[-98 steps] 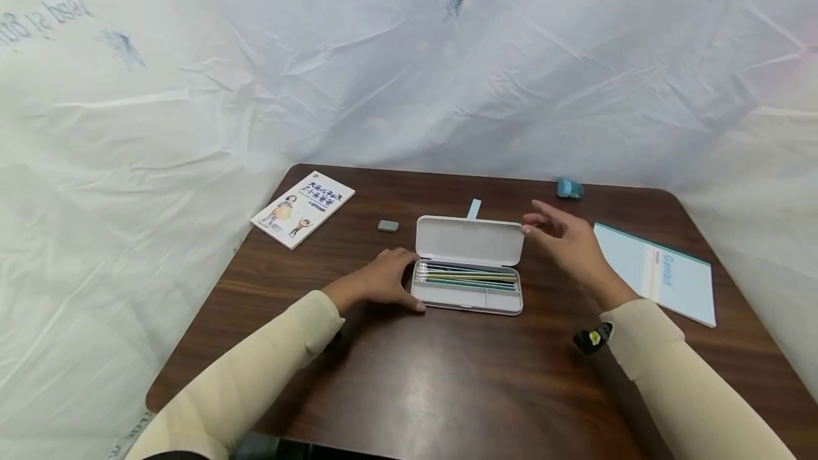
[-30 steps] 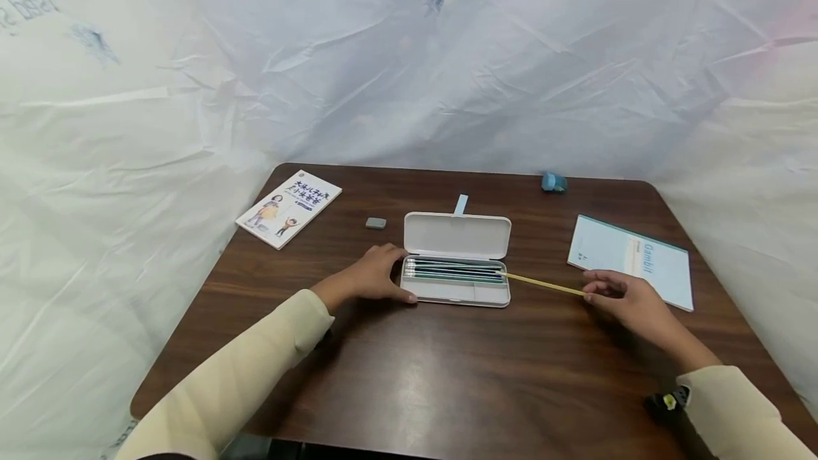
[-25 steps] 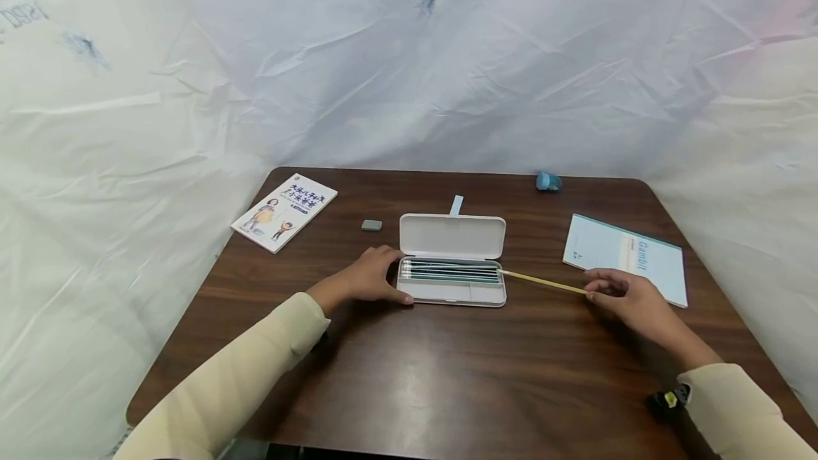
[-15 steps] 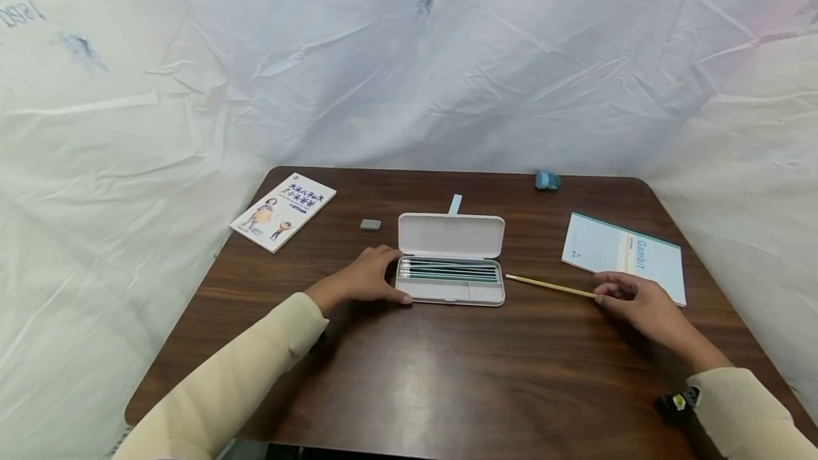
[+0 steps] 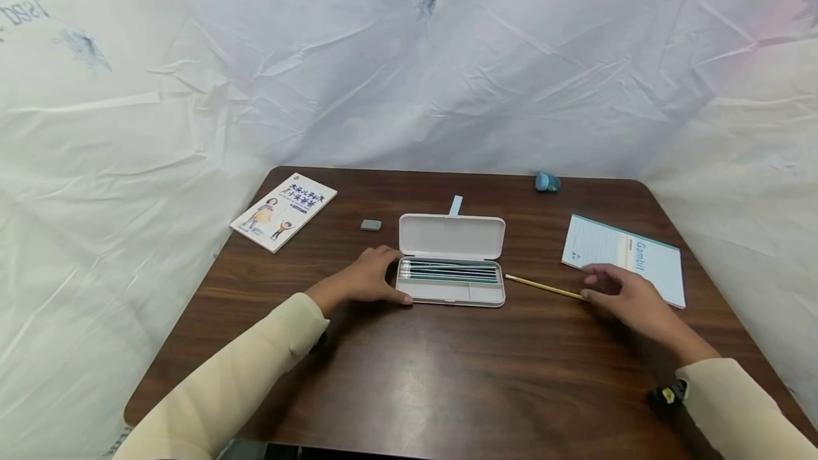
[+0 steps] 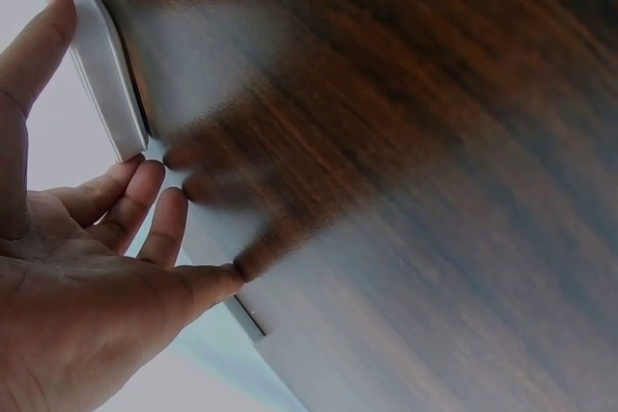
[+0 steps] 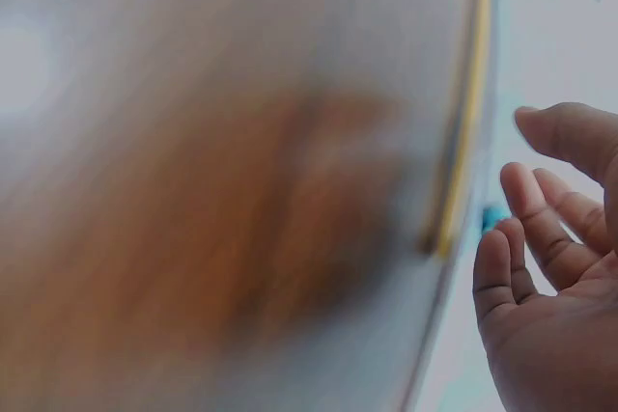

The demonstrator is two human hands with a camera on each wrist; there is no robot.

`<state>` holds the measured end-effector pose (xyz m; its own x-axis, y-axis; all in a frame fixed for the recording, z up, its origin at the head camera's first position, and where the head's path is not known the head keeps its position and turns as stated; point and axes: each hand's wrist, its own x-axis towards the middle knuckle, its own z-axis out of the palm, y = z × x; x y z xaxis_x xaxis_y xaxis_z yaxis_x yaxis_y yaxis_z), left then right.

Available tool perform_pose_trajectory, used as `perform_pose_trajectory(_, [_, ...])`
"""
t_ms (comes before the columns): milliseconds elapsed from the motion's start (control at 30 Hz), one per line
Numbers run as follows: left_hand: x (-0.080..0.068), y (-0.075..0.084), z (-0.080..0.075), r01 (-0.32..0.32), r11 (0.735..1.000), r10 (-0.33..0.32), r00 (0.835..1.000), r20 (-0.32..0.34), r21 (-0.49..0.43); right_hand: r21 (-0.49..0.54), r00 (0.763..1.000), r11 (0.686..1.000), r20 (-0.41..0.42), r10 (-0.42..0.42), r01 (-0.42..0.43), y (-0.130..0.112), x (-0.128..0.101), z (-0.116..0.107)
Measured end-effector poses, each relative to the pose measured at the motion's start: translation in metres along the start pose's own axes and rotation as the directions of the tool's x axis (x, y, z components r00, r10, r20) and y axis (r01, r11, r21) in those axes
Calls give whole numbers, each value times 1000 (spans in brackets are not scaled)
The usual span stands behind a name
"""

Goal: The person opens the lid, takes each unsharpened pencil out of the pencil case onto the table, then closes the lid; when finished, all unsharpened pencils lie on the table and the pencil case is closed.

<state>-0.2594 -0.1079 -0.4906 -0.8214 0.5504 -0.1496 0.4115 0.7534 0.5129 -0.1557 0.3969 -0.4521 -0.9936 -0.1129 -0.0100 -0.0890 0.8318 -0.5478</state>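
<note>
A white pencil case (image 5: 450,294) lies with its lid raised on the brown table, several dark green and blue pencils (image 5: 452,271) in its long compartment. My left hand (image 5: 368,277) holds its left end, thumb at the front edge and fingers round the back corner; the left wrist view shows the thumb (image 6: 48,31) against the case wall. A yellow pencil (image 5: 543,285) lies on the table right of the case, its pale end toward the case. Over its other end is my right hand (image 5: 629,298), thumb and fingers spread apart, and the right wrist view shows nothing between them.
A light blue notebook (image 5: 601,243) lies just behind the right hand. At the back stands a small blue object (image 5: 547,182). Left of the case are a grey eraser (image 5: 371,225) and a white picture book (image 5: 284,211). White sheeting (image 5: 409,77) hangs behind the table.
My right hand took the yellow pencil out of the case to the right, laid it on the table and let it go. The left hand stays at the case's left end.
</note>
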Motion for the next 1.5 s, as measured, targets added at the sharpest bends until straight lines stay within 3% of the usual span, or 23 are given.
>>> perform_pose_trajectory(233, [-9, 12, -12, 9, 999, -9, 1000, 0, -37, 180, 986, 970, -6, -164, 162, -65, 37, 27])
perform_pose_trajectory(367, [-12, 18, -14, 23, 999, -23, 1000, 13, -38, 216, 980, 959, 36, -195, 183, -93, 59, 51])
perform_pose_trajectory(500, [-5, 9, -5, 13, 1000, -13, 1000, 4, -24, 208, 976, 958, 52, -213, 198, -107, 71, 69])
perform_pose_trajectory(667, [4, -2, 6, -5, 1000, 5, 1000, -8, -10, 164, 972, 964, 73, -225, 210, -113, 76, 78])
perform_pose_trajectory(1067, [6, -6, 6, -7, 1000, 7, 1000, -16, 6, 52, 969, 977, 127, -211, 206, -120, 81, 84])
perform_pose_trajectory(1133, [2, 0, 2, 6, 1000, -6, 1000, -4, -8, 47, 969, 978, 129, -210, 205, -120, 82, 84])
perform_pose_trajectory(1300, [0, 8, -1, 18, 999, -18, 1000, 5, -29, 112, 968, 973, 124, -216, 203, -115, 80, 79])
perform_pose_trajectory(1500, [11, -14, 11, -11, 1000, 11, 1000, -23, 12, 209, 979, 965, 92, -182, 160, -104, 74, 54])
